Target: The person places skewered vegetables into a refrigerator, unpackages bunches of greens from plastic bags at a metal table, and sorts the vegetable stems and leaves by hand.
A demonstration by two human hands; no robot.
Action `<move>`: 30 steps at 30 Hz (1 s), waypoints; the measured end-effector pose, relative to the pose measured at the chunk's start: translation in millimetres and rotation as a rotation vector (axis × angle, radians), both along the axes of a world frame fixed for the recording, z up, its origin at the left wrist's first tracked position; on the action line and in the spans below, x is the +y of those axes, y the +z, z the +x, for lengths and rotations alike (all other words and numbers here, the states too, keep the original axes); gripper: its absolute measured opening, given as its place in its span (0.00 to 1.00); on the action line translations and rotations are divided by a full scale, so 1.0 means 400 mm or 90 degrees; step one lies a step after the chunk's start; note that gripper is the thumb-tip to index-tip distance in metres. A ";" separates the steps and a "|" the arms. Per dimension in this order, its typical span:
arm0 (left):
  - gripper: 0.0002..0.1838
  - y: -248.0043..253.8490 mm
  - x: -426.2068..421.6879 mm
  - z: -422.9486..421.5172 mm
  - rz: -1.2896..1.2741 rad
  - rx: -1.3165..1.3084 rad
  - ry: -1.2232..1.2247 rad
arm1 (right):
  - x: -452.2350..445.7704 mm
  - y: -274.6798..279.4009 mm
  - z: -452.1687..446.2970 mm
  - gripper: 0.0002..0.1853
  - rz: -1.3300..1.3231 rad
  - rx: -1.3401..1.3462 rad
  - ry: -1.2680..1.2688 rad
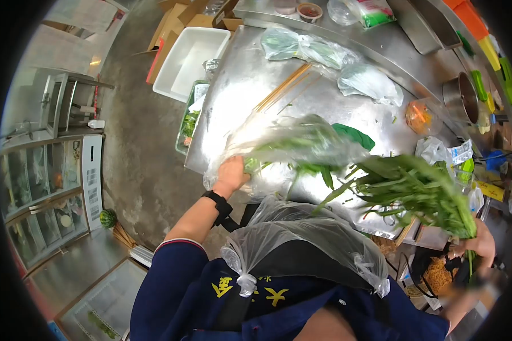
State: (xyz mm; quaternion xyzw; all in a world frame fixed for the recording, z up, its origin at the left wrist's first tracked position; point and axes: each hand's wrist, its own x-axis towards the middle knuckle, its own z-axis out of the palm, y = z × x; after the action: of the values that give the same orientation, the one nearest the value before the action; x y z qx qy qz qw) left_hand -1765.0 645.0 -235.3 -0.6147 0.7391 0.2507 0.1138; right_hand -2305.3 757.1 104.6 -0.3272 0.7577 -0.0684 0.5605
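My left hand [231, 175], a black band on its wrist, is closed on the near left end of a clear plastic bag [301, 142] with green vegetables inside, blurred by motion. Over at the right, my right hand [479, 241] grips the stems of a large bunch of leafy greens [415, 193], whose leaves point left over the table. A dark green cloth-like item [354, 136] lies just beyond the bag. Thin wooden skewers [281, 88] rest on the steel table [239, 74] behind it.
Bagged greens [281, 44] and another plastic bag [370, 84] lie at the table's far side. A white bin [190, 62] and a green tray [189, 122] adjoin its left edge. A metal pot [461, 96] and an orange-filled bag [418, 116] are at right.
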 end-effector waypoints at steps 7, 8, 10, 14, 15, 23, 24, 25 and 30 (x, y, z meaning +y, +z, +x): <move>0.31 0.017 0.027 0.010 0.012 0.004 0.052 | 0.046 -0.109 0.062 0.17 -0.289 0.168 -0.169; 0.31 0.027 0.034 -0.001 0.010 0.004 0.051 | 0.044 -0.166 0.056 0.15 -0.301 0.202 -0.143; 0.35 0.042 0.056 -0.021 -0.169 0.050 0.087 | 0.034 -0.276 0.104 0.16 -0.458 0.240 -0.106; 0.36 0.032 0.083 -0.028 -0.226 0.099 0.031 | -0.046 -0.484 0.289 0.20 -0.511 0.449 -0.093; 0.34 0.031 0.091 -0.032 -0.231 0.130 0.072 | -0.047 -0.637 0.264 0.22 -0.450 0.453 -0.122; 0.26 0.162 0.100 -0.068 -0.307 0.344 -0.017 | -0.129 -0.820 0.412 0.35 -0.446 0.678 0.049; 0.26 0.165 0.099 -0.110 -0.308 0.349 -0.017 | -0.163 -0.800 0.419 0.33 -0.566 0.606 0.032; 0.25 0.173 0.094 -0.155 -0.145 0.332 -0.061 | -0.221 -0.784 0.428 0.31 -0.686 0.528 0.013; 0.20 -0.024 0.141 -0.172 -0.005 0.215 -0.153 | -0.553 -0.807 0.577 0.26 -0.724 0.381 0.041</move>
State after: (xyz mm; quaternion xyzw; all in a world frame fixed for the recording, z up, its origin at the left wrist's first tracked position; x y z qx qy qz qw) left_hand -1833.9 701.3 -244.8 -0.4716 0.8168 0.3319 0.0155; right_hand -2074.5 536.1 -218.2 -0.6010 0.7166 -0.3479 0.0656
